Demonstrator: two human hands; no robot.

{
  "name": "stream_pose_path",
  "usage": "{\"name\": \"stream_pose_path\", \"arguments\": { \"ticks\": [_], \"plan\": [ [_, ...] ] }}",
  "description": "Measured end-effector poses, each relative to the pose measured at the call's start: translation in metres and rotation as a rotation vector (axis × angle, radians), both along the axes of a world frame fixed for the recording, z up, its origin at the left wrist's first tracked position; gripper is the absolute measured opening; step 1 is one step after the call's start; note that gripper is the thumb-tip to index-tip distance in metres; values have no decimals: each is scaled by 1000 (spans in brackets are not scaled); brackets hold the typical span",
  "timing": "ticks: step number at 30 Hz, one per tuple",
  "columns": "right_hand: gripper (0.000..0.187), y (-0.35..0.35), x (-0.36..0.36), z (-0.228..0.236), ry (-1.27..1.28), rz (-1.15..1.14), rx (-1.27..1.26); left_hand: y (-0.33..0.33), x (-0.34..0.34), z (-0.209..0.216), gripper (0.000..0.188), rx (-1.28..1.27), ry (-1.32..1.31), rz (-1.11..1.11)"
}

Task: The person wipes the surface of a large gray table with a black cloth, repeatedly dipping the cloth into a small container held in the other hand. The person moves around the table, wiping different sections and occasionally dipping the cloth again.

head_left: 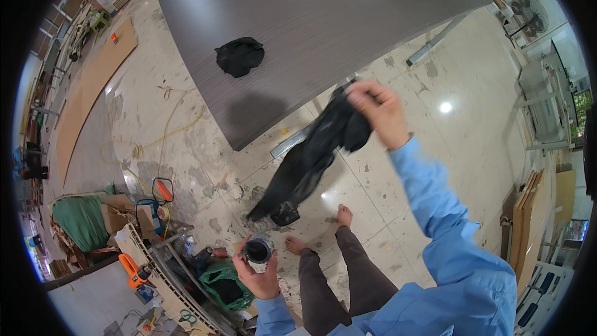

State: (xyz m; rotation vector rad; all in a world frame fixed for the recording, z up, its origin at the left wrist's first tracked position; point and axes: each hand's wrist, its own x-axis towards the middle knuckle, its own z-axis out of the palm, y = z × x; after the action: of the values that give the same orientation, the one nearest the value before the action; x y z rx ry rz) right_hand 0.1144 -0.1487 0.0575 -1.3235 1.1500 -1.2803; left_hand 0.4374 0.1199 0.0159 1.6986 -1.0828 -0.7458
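My right hand [379, 112] is raised on the right, fingers pinched on the top of a long black cloth [311, 149]. The cloth hangs slanting down to the left, slightly blurred, in front of the table's near edge. Lower down, my left hand [258, 279] is wrapped round a small clear round container [258, 250] that looks dark inside. A crumpled black cloth [240, 57] lies on the dark grey table [323, 18] near its left edge.
A cluttered bench [180, 274] at the lower left bears an orange power tool [130, 270]. Next to it sits a green plastic bag [227, 286]. A yellow cord [137, 149] trails over the tiled floor. Boards [525, 224] lean at the right.
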Motion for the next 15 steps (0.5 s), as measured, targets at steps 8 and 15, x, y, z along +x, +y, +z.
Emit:
{"name": "stream_pose_path", "arguments": {
  "ticks": [8,15],
  "plan": [
    [19,-127,-122,12,582,-609,-196,10,17,4,69,32,29,20],
    [15,-109,-33,-15,837,-361,-252,15,24,-1,69,8,-33,51]
  ]
}}
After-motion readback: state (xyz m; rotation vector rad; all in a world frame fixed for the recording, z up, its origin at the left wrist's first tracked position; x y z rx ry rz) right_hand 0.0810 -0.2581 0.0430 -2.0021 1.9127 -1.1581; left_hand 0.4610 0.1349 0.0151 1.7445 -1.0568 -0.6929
